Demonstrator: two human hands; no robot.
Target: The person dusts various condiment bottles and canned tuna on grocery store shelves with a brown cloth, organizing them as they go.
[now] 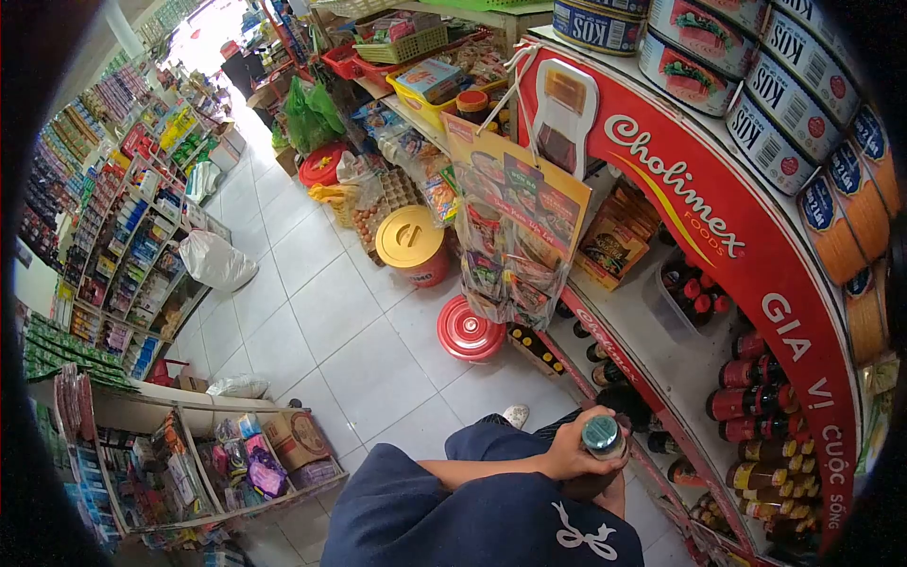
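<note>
A bottle or jar with a green cap (600,432) is held upright in front of the shirt, close to the shelf; its label cannot be read. My left hand (565,456) reaches across from the left, its fingers wrapped around the neck just under the cap. Lower down, my right hand (612,495) is against the body of the same bottle, partly hidden by the left hand and the navy shirt (453,529). Beside both hands runs a red-edged shelf unit (652,236) with dark sauce bottles (756,401) and yellow-labelled jars (763,477).
Stacked cans (770,142) top the shelf. Hanging sachets (510,255) jut into the aisle. A red lidded bucket (470,328) and a gold-lidded bucket (411,236) stand on the tiled floor (340,293). At left are a low goods rack (203,472) and a white sack (217,260).
</note>
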